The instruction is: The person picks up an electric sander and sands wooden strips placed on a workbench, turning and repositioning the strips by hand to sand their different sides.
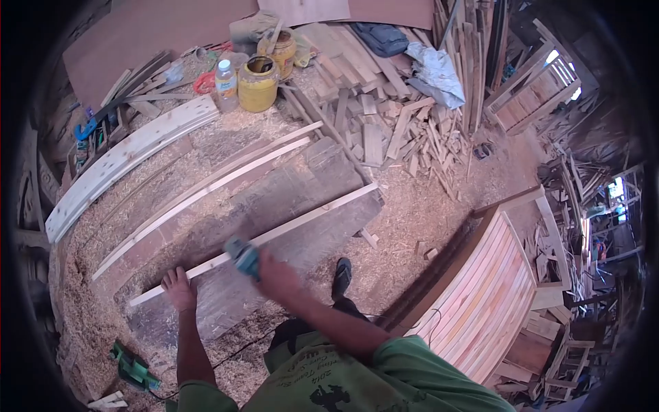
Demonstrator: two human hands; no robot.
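Note:
A long pale wood strip (312,216) lies slantwise on the worn workbench (233,302). My left hand (179,288) rests on the strip near its lower left end, fingers spread over the wood. In my right hand (278,276) is a teal power tool (242,257), held on or just above the middle of the strip; it is slightly blurred, and its underside is hidden. Beyond them, more thin strips (206,182) lie side by side along the bench.
Thick curved boards (130,161) lie at the left. Yellow jars (258,86) and a bottle (225,82) stand at the back. A green power tool (134,367) sits lower left, with its cord near my arms. A slatted panel (473,292) stands right. Offcuts (419,137) cover the floor.

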